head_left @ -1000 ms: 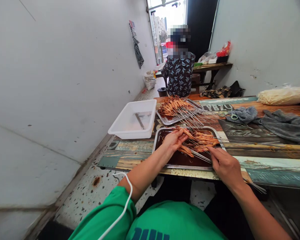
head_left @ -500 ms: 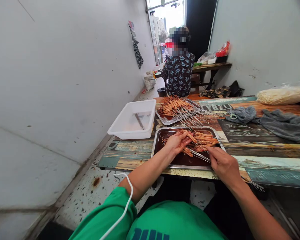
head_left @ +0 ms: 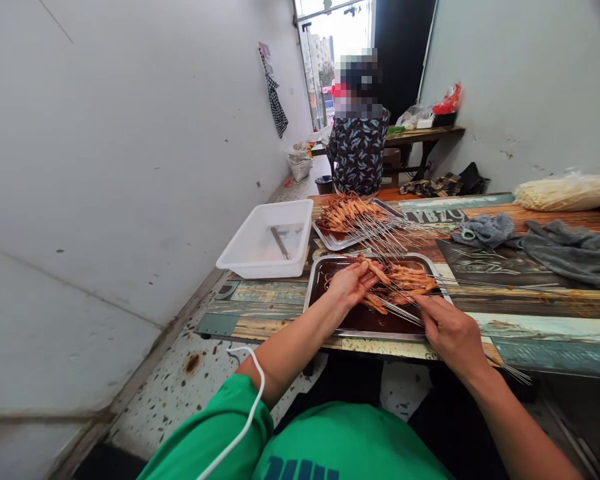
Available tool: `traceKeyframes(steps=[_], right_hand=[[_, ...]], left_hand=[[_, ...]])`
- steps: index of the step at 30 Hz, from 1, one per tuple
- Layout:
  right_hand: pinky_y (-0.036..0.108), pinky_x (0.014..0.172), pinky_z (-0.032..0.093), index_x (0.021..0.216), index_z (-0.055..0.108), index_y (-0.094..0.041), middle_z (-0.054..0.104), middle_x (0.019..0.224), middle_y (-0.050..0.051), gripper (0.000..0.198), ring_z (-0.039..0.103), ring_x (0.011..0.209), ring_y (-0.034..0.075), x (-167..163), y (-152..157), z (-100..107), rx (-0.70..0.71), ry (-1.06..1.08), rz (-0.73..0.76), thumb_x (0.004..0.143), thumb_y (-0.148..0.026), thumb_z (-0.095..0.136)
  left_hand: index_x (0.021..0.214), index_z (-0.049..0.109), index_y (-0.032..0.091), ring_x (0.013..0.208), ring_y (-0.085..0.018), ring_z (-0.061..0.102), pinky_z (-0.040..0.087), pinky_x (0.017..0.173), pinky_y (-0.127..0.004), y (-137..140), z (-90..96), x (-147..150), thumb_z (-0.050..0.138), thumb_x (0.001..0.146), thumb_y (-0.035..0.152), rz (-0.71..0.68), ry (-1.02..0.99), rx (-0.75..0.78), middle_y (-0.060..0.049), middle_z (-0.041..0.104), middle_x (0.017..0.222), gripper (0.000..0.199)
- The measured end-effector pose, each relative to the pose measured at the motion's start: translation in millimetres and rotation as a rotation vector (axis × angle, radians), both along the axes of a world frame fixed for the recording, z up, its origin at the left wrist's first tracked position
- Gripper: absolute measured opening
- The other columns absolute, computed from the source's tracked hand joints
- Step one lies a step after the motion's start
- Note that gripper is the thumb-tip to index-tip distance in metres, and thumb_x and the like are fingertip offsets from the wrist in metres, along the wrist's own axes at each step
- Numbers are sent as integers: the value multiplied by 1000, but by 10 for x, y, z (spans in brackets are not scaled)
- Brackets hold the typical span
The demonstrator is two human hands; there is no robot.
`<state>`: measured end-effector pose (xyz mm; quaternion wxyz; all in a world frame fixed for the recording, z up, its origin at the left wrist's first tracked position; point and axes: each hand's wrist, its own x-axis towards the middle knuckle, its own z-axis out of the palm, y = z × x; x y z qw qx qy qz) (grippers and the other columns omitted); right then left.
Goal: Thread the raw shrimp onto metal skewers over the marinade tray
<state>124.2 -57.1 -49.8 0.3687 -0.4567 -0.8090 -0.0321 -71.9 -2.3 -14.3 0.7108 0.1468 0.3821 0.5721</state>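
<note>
A metal tray with dark brown liquid stands before me on the table. Over its left half, my left hand has its fingers closed around an orange-brown piece of skewered meat. Pinched in my right hand, at the tray's right side, is a thin metal skewer that runs toward that piece. Beneath both hands, more skewered meat lies in the liquid, its kind unclear. Several bare skewer ends stick out past my right wrist.
Behind the tray, a second tray bears a pile of meat skewers. A white plastic tub with a metal tool is at left. Grey cloths and a bagged pale bundle lie right. A person sits beyond the table.
My hands stay almost in place, with the left fingers shifting slightly on the skewered meat. The seated person's head and arm have moved a little.
</note>
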Motion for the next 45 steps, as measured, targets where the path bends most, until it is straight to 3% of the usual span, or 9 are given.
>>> traceKeyframes(steps=[18,26,29,33,37,41,45], right_hand=[[26,71,48,109,61,-20,67,92,4,30,63,83,15,-29,32,4,5,2,0,87,-17,41],[27,71,47,103,64,-18,69,95,4,25,63,85,17,-49,-9,36,60,-69,-62,86,-19,46],[27,71,45,104,64,-20,69,96,3,25,61,83,16,-38,-21,67,32,-142,-31,86,-19,46],[25,68,43,104,64,-23,67,96,3,25,59,86,16,-40,-23,74,2,-207,2,86,-20,46],[25,69,41,103,64,-21,66,95,5,26,57,87,15,-78,-33,54,-12,-262,-6,87,-19,44],[25,69,39,93,67,-19,64,90,6,24,55,85,15,-97,-43,76,-24,-299,-1,88,-21,43],[27,72,38,91,67,-19,63,84,5,23,53,81,16,-73,-35,118,-59,-370,71,87,-23,44]], left_hand=[[74,57,9,79,-15,66,48,88,-37,-82,-16,136,51,81,6,-65,29,35,-9,67,81,10],[76,57,9,68,-14,65,53,75,-33,-144,48,49,60,77,12,-57,105,53,-7,66,75,4],[69,57,8,57,-13,63,53,63,-27,-186,68,-40,65,74,14,-42,276,17,-7,64,65,11],[70,61,6,46,-12,59,42,41,-17,-267,62,-186,68,72,22,-217,536,-5,-9,64,59,17],[76,64,8,40,-7,53,32,35,-15,-346,19,-331,59,78,23,-287,766,69,-5,63,60,17],[92,67,13,49,-8,55,43,50,-19,-395,-37,-414,57,78,24,-279,1250,395,-3,67,69,21],[110,63,21,85,-16,62,46,79,-26,-418,-75,-390,55,79,26,-357,1687,651,-4,69,96,32]])
